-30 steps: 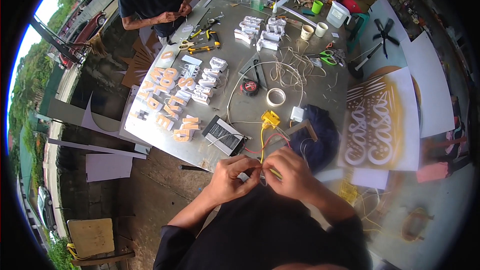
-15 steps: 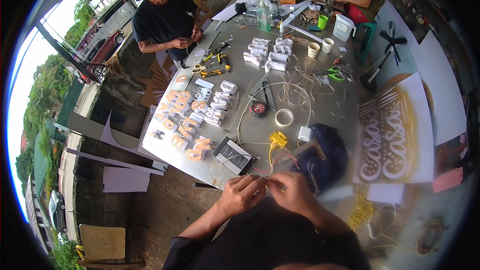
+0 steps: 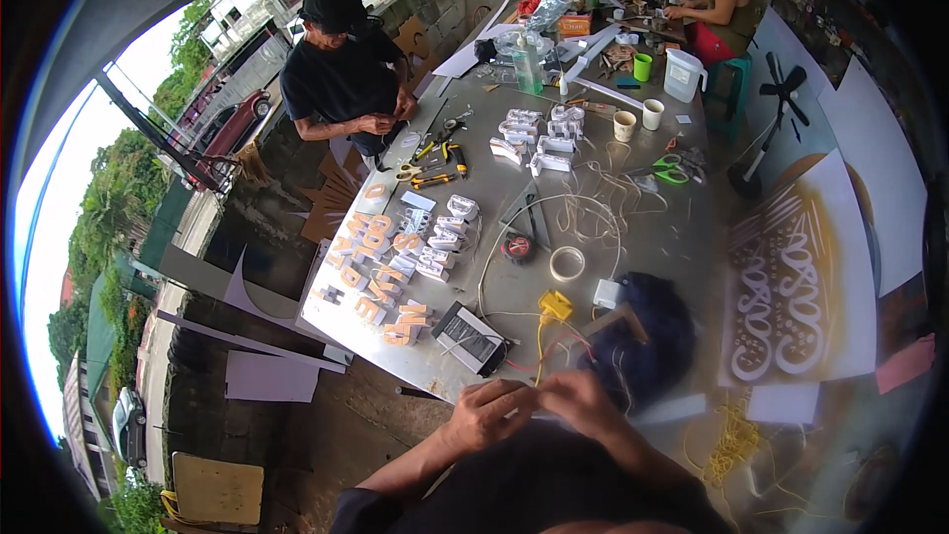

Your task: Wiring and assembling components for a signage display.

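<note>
Wire, yellow (image 3: 540, 354), runs down to left hand (image 3: 489, 412) and right hand (image 3: 585, 403), both pinching it narrowly.

Two bare hands (image 3: 491, 411) (image 3: 578, 401) and two other people (image 3: 341, 89) (image 3: 730, 15). On the bench (image 3: 647, 242): one tape roll (image 3: 568, 278), one tape measure (image 3: 515, 248), one set square (image 3: 537, 215), two pale cups (image 3: 624, 127) (image 3: 651, 116), one green cup (image 3: 643, 67), one pitcher (image 3: 682, 77), one yellow socket (image 3: 556, 307), one white adapter (image 3: 607, 294), one pair of green-handled scissors (image 3: 674, 176), one pair of yellow-handled scissors (image 3: 408, 174). Small raised letters (image 3: 403, 327): probably over twenty, though glare and crowding prevent an exact count.
</note>
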